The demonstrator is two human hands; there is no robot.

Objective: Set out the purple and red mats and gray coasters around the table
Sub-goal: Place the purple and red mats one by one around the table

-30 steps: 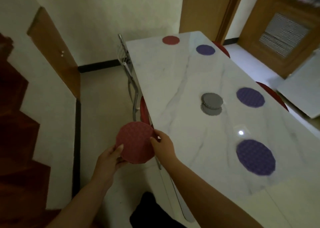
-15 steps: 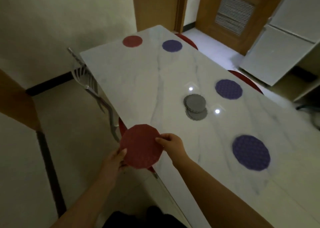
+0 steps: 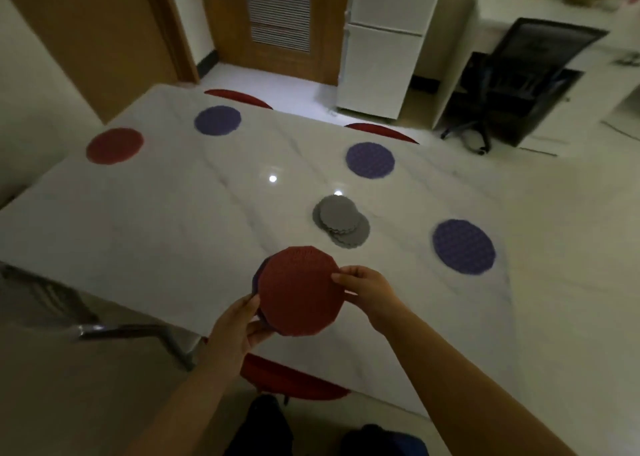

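Since the earlier frame the view has swung to face across the table (image 3: 145, 233), and the held red mat (image 3: 299, 292) has moved over its near edge. Left hand (image 3: 232, 334) pinches the stack from below, a purple edge showing underneath; right hand (image 3: 367, 291) grips the mat's rim, probably to peel it off. Three purple mats (image 3: 463, 246) and one red mat (image 3: 115, 145) lie placed; gray coasters (image 3: 341, 220) wait mid-table, clear of the spot.

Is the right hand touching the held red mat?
Touching. The head view shows the right hand with its fingers pinching the red mat's right edge.
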